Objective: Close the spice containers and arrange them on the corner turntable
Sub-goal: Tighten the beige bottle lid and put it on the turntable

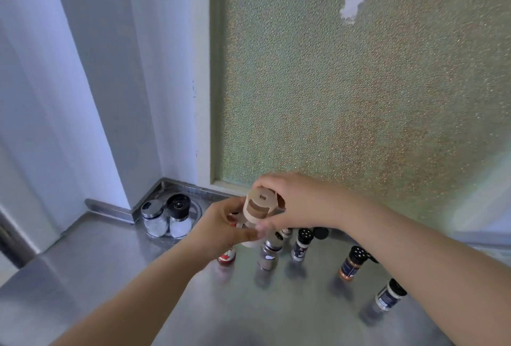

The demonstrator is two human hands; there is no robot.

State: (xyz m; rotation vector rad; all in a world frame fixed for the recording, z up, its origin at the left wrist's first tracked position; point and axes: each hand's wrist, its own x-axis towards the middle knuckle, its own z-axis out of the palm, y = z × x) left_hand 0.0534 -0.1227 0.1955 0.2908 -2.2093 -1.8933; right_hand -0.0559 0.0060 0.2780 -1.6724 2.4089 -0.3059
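Hands together above the steel table (pixel 116 257), both on one beige spice jar (pixel 258 211). Left hand (pixel 221 228) underneath, fingers wrapped round the jar's lower body. Right hand (pixel 297 202) over the top, grip curled on the beige cap (pixel 261 202), thumb pressing near the left fingertips. Cap's flip flaps facing the camera; whether fully seated, cannot tell.

Back in the corner, turntable (pixel 197 211) carrying two shakers side by side: glass shaker with a shiny metal lid (pixel 153 217), and black-topped grinder (pixel 179 215) just to its right, touching or nearly so.

Loose on the table below the hands: red-labelled jar (pixel 226 257), half hidden by the left wrist; clear jar with grey contents (pixel 268 254); dark-labelled jar with a black perforated top (pixel 302 244); orange-spice jar (pixel 352 262) with its black flip lid up; white-spice jar (pixel 390 294) nearest the right forearm. Separate black cap (pixel 321 233) lying by the wall.
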